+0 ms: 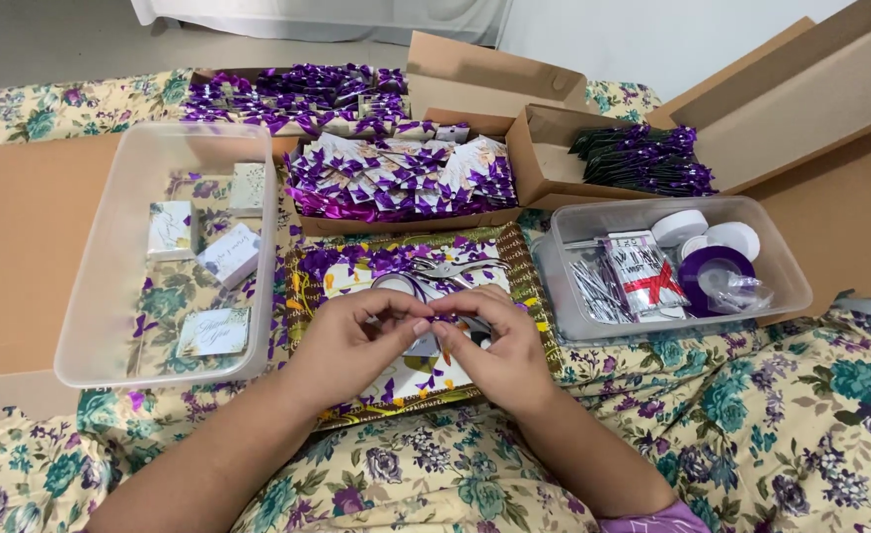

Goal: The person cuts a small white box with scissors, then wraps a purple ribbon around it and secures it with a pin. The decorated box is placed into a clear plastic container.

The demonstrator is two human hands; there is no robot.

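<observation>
Head view: a small purple ribbon piece (433, 324) was pinched between the fingertips of the left hand (341, 347) and right hand (499, 347), both closed, above the patterned tray (524, 271).

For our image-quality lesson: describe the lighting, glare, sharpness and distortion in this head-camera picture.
Head view: even, soft light, with only faint shadows under the left hand and right hand; small glints on the shiny purple ribbon bows in the cardboard box; mild sheen on the clear plastic tub; sharp throughout, the fingers included; wide-angle bending at the edges.
</observation>
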